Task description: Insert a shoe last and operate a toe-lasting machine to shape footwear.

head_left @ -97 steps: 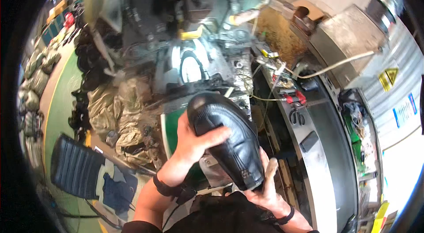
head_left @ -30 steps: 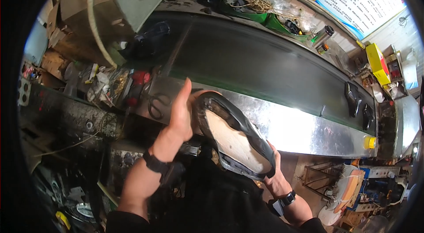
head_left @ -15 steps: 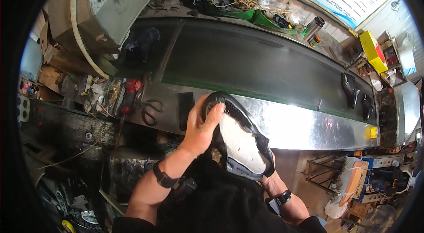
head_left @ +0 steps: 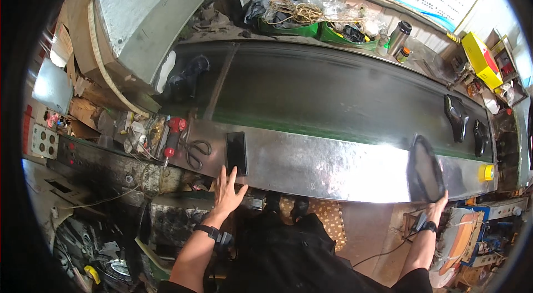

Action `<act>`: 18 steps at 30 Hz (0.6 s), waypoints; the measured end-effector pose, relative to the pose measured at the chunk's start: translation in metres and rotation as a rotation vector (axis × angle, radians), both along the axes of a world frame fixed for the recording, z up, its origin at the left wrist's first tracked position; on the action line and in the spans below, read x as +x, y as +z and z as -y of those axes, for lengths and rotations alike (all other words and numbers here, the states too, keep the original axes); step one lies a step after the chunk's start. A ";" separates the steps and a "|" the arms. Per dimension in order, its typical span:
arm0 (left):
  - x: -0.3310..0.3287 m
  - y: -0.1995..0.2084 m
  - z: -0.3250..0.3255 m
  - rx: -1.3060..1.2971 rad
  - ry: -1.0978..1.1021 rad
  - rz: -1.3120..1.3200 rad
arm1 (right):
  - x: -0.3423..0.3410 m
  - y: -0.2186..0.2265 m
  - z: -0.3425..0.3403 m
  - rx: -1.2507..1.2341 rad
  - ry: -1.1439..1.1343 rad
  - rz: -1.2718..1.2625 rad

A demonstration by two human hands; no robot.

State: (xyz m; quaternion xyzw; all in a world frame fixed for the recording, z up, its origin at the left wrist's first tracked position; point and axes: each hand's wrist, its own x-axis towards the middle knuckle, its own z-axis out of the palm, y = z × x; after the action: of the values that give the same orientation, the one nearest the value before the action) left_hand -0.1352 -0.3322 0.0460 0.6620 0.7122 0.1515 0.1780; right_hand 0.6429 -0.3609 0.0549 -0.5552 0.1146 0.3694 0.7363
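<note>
My right hand (head_left: 437,205) grips one end of a black shoe upper (head_left: 426,173) with a pale underside, over the right part of the shiny metal ledge (head_left: 327,168). Motion blurs the upper, and I cannot tell whether it touches the ledge. My left hand (head_left: 226,196) is open, its fingers apart, at the ledge's front edge. Its fingertips reach the near end of a black phone (head_left: 236,151) lying there; whether they touch it is unclear. Black scissors (head_left: 195,153) and a red-and-black hand tool (head_left: 175,133) lie left of the phone.
Beyond the ledge runs a dark conveyor belt (head_left: 322,93). Two black shoes (head_left: 456,118) stand at its right, a dark piece (head_left: 191,71) and a white shape (head_left: 165,72) at its left. A yellow roll (head_left: 486,172) sits at the ledge's right end. Green bins (head_left: 347,40) line the back.
My hands have parted. The right carried the upper away to the right, over the ledge; the left let go of it and moved down left beside the phone. A white shape now shows at the belt's left.
</note>
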 end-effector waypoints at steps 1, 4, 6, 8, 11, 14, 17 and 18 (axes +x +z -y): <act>-0.001 -0.003 0.002 -0.037 -0.021 -0.054 | 0.012 -0.003 -0.009 -0.145 -0.152 0.102; 0.001 -0.009 0.004 -0.057 -0.043 -0.158 | -0.053 -0.020 -0.038 -0.393 -0.357 0.449; 0.002 -0.012 0.005 -0.020 -0.019 -0.104 | -0.157 -0.025 -0.058 -0.246 0.212 0.831; 0.001 -0.012 0.007 0.033 -0.055 -0.130 | -0.289 -0.038 -0.072 -0.276 0.824 1.046; -0.004 -0.009 0.008 0.029 -0.092 -0.148 | -0.427 -0.038 -0.080 0.071 1.572 1.829; -0.009 -0.005 0.007 0.038 -0.114 -0.105 | -0.463 -0.033 -0.085 0.330 1.737 2.139; -0.023 0.001 -0.010 0.105 -0.064 0.104 | -0.425 -0.026 -0.085 0.115 1.854 2.032; -0.029 0.003 -0.018 0.110 0.027 0.266 | -0.407 -0.022 -0.082 0.116 1.800 1.948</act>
State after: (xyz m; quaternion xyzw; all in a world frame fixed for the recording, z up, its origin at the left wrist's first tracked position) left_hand -0.1642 -0.3137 0.0491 0.6351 0.6818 0.2790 0.2323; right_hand 0.2358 -0.2793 0.0326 -0.4410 -0.8778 0.1828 0.0396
